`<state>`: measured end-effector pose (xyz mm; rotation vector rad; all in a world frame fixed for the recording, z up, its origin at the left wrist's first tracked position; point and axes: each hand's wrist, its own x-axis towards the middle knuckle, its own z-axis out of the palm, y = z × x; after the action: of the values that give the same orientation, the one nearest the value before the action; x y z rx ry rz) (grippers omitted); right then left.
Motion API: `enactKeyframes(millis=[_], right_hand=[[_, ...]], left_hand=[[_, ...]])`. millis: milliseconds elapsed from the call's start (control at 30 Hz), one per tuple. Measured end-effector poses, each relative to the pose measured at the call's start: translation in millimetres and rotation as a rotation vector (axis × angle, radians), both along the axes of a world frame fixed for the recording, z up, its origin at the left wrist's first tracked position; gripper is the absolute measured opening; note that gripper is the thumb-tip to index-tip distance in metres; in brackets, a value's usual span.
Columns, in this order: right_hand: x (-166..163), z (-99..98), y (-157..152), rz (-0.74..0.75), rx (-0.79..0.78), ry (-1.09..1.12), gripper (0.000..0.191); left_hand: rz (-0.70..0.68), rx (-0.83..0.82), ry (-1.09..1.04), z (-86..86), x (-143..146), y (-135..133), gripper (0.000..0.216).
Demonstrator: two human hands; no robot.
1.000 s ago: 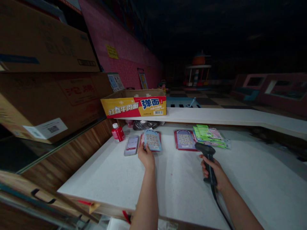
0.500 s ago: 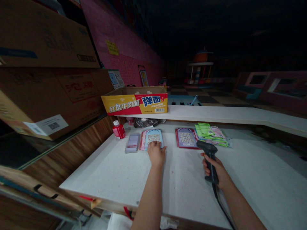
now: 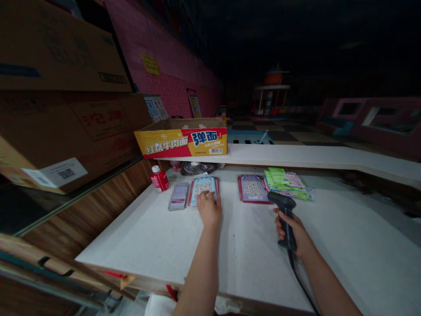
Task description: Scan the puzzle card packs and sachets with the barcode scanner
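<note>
My left hand (image 3: 209, 209) rests on the near part of a stack of flat packs (image 3: 204, 188) with a light-blue top sheet covered in small pictures. Its fingers are apart, and the thumb lies near the right edge. My right hand (image 3: 296, 228) is closed round the handle of a black barcode scanner (image 3: 287, 219), whose cable trails down toward me. Just beyond the scanner's head lies a second stack of packs (image 3: 252, 188), purple on top with red edges. To the left of the blue stack lies a partly blurred purple-grey stack (image 3: 179, 196).
Green and pink packets (image 3: 287, 183) lie beside the purple stack. A red bottle with a white cap (image 3: 159, 178) stands at the left of the white counter (image 3: 138, 245). Behind, a raised shelf (image 3: 296, 156) carries an open noodle carton (image 3: 184, 144). Large cardboard boxes (image 3: 66, 136) are piled at left.
The blue-topped stack, fanned out before with a pink pack showing at its left, now sits more squarely together under my left hand. My right hand still holds the scanner; the view has shifted slightly.
</note>
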<state>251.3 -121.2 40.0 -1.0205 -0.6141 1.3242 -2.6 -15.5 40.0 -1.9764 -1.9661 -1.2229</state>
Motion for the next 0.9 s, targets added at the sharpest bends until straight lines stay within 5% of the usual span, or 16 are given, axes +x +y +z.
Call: enactKeyframes(millis=[167,333,500,633,900], right_hand=[[1.4,2.2,1.9,-0.092,0.044,-0.006,0.047],[3.3,3.5,5.8,-0.188,0.067,0.013,0.047],[1.7,5.6,7.7,-0.236,0.063,0.06,0.047],[-1.4,7.5,8.9,-0.247,0.057,0.076,0.048],[-4.1,9.5,10.3,-0.243,0.051,0.067,0.049]], left_hand=[[-0.184,0.043,-0.13,-0.4,17.3,-3.1,0.02],[-0.312,-0.169,-0.307,-4.8,50.1,10.9,0.019],[-0.231,-0.392,-0.204,3.8,85.8,28.3,0.025],[-0.071,-0.476,-0.06,13.3,106.5,34.7,0.056],[-0.076,-0.497,-0.099,2.5,95.9,48.9,0.055]])
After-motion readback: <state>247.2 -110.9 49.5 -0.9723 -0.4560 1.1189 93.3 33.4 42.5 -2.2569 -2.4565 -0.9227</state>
